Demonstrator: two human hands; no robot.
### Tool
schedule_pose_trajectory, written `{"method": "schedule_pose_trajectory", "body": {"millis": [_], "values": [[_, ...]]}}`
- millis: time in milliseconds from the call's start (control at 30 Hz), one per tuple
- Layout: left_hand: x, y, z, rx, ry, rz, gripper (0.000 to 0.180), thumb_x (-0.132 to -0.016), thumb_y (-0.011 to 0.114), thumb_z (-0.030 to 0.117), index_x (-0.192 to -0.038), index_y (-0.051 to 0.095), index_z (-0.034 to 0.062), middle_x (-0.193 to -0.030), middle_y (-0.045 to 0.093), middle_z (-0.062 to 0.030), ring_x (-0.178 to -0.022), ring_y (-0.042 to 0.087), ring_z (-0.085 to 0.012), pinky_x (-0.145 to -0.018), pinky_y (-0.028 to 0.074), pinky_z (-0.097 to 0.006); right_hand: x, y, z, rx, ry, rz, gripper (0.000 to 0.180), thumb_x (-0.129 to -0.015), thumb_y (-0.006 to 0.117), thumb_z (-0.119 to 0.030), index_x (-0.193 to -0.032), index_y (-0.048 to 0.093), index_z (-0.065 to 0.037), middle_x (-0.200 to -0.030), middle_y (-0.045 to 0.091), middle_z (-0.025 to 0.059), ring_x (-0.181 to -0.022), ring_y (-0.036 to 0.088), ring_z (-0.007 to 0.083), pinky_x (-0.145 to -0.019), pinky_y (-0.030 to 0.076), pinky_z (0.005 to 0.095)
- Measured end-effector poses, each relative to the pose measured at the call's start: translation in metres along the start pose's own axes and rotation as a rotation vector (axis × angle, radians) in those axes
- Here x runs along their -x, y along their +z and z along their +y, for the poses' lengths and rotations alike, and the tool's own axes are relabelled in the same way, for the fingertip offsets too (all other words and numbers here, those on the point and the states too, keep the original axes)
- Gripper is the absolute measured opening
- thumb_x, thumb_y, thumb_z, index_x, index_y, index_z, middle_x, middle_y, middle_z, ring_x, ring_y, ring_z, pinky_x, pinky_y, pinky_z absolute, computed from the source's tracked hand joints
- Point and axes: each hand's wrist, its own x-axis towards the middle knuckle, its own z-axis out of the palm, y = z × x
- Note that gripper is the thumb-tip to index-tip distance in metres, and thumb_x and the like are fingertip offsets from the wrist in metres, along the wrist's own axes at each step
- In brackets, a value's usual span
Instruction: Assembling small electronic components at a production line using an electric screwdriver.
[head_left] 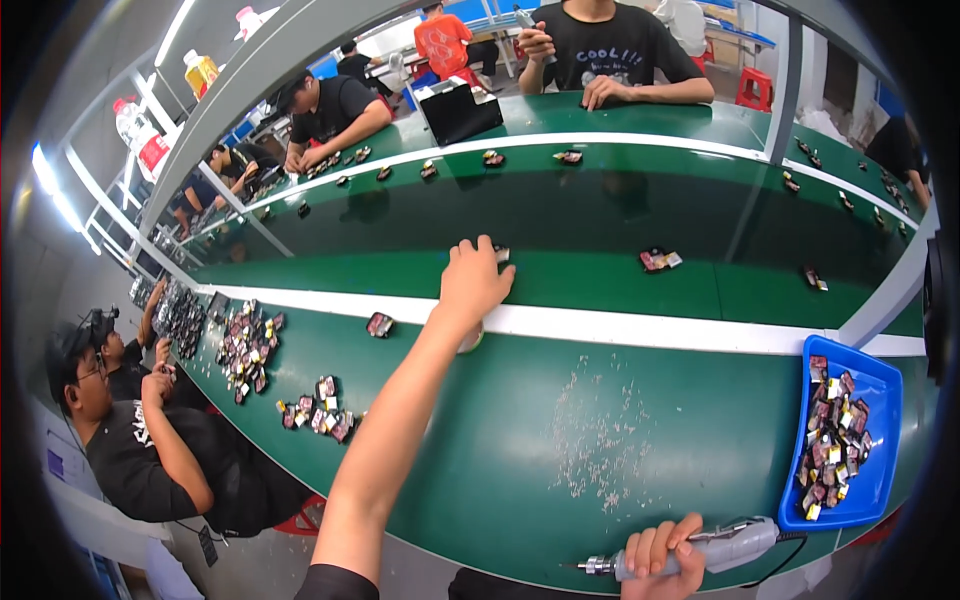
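My left arm stretches across the bench, and my left hand (476, 284) is over the green conveyor belt with its fingers spread. A small dark part (502, 254) shows between its fingers and thumb; whether they touch it is unclear. Near the front edge, my right hand (662, 562) is wrapped round a grey corded power tool (738, 545). Its metal chuck and thin bit point left. White shavings (605, 435) lie scattered on the green bench beyond the tool. A round object (470, 338) is partly hidden under my left wrist.
A blue bin (893, 440) of small black-and-pink parts stands at right. More parts lie in a cluster (322, 410) and a larger pile (248, 345) at left. A white rail (590, 322) borders the belt; a grey post (890, 285) rises at right. Several people work around.
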Motion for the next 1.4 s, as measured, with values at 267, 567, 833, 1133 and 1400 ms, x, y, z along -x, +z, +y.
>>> {"method": "schedule_pose_trajectory", "body": {"millis": [267, 567, 833, 1133, 1400], "values": [[-0.009, 0.001, -0.033, 0.036, 0.285, 0.012, 0.032, -0.084, 0.057, 0.004, -0.115, 0.054, -0.0041, -0.111, 0.056, -0.0196, -0.104, 0.053, -0.0362, -0.092, 0.045, -0.042, -0.001, 0.003, 0.001, -0.017, 0.035, -0.024, 0.013, -0.089, 0.053, -0.018, -0.087, 0.046, -0.007, -0.061, 0.039, 0.0022, -0.054, 0.037, 0.0136, -0.056, 0.034, 0.0287], [0.146, -0.098, 0.027, 0.301, 0.495, -0.084, 0.048, -0.075, 0.062, -0.006, -0.122, 0.051, -0.0052, -0.12, 0.05, -0.0189, -0.106, 0.053, -0.0354, -0.088, 0.047, -0.041, -0.004, -0.014, 0.003, 0.036, -0.042, -0.023, 0.017, -0.087, 0.049, -0.018, -0.081, 0.037, -0.008, -0.053, 0.036, 0.0015, -0.044, 0.036, 0.012, -0.048, 0.037, 0.0299], [0.283, -0.105, 0.049, 0.268, 0.552, -0.22, 0.053, -0.066, 0.065, -0.004, -0.117, 0.054, -0.0105, -0.121, 0.053, -0.0236, -0.097, 0.058, -0.034, -0.081, 0.052, -0.04, 0.003, -0.01, 0.007, 0.071, 0.058, -0.051, 0.012, -0.085, 0.048, -0.018, -0.084, 0.04, -0.008, -0.057, 0.041, 0.0031, -0.049, 0.041, 0.0156, -0.053, 0.038, 0.0321], [0.295, -0.104, 0.068, 0.367, 0.429, -0.155, 0.039, -0.063, 0.067, -0.008, -0.101, 0.059, -0.0092, -0.104, 0.061, -0.0176, -0.089, 0.06, -0.0314, -0.07, 0.053, -0.037, 0.049, -0.003, 0.034, 0.06, 0.352, -0.115, 0.011, -0.087, 0.052, -0.016, -0.089, 0.044, -0.008, -0.06, 0.043, 0.0041, -0.052, 0.046, 0.0176, -0.058, 0.041, 0.0335], [0.304, -0.095, 0.077, 0.267, 0.628, -0.033, 0.033, -0.061, 0.064, -0.002, -0.092, 0.061, -0.0123, -0.098, 0.061, -0.0214, -0.081, 0.062, -0.0302, -0.061, 0.054, -0.032, 0.07, -0.003, 0.054, 0.116, 0.407, -0.101, 0.008, -0.09, 0.051, -0.008, -0.094, 0.044, -0.006, -0.066, 0.045, 0.0071, -0.062, 0.047, 0.0182, -0.061, 0.04, 0.0336]]}}
